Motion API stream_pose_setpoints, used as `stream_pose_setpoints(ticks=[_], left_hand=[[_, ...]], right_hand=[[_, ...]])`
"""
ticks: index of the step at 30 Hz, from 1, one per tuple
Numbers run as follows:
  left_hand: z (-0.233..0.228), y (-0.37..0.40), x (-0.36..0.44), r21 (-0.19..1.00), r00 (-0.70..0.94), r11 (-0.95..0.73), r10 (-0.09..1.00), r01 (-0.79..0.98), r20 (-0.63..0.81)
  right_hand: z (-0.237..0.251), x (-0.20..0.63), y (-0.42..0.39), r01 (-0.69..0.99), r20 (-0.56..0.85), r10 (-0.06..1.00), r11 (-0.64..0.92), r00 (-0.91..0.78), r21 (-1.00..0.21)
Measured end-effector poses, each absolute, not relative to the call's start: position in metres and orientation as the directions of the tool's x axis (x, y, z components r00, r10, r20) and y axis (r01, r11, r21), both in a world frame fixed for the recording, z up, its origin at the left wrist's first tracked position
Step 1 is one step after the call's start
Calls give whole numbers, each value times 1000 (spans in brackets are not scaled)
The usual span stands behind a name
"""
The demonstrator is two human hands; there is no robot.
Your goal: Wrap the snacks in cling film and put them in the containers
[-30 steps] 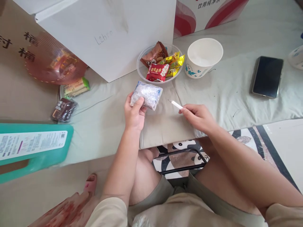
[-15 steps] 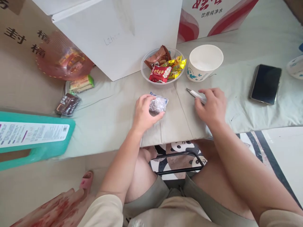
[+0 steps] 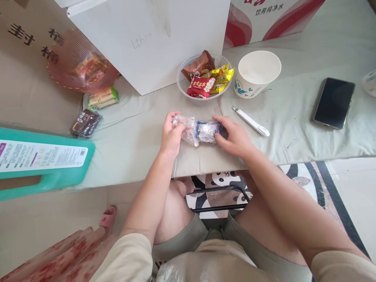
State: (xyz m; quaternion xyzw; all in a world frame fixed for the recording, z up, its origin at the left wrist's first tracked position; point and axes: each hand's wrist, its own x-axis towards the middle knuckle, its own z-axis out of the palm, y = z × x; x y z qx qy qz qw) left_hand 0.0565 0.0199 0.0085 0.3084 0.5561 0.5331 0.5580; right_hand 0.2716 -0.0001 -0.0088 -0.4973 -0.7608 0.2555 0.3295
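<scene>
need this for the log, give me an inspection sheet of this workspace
surface: pale cloth over a low table.
job's things: clear plastic packet, held at both ends on the cloth.
clutter: white pen-like tool, paper cup, bowl of snacks, phone, two loose snack packs, pink fan.
grippers: left hand and right hand grip the packet.
cables: nothing seen.
surroundings: white box, green container, panda mat.

Bright, even daylight; soft faint shadows; sharp centre, wide-angle stretching at edges; no glare.
</scene>
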Motion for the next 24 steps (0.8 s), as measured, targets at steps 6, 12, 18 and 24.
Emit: stream_pose_setpoints(ticks=[6, 12, 18, 24], left_hand=[[2, 22, 48, 980, -188, 195, 962, -27, -197], [-3, 28, 33, 973, -209, 128, 974, 194, -86], [-1, 29, 19, 893, -207, 66, 978, 444, 31], [-3, 26, 2, 765, -182, 81, 982, 639, 48]], right_hand=[[-12, 268, 6, 537, 257, 920, 384, -297, -751], [-14, 271, 7, 500, 295, 912, 403, -283, -767], [-13, 291, 8, 540, 364, 865, 500, -346, -677], [-14, 323, 3, 707, 359, 920, 360, -159, -609]])
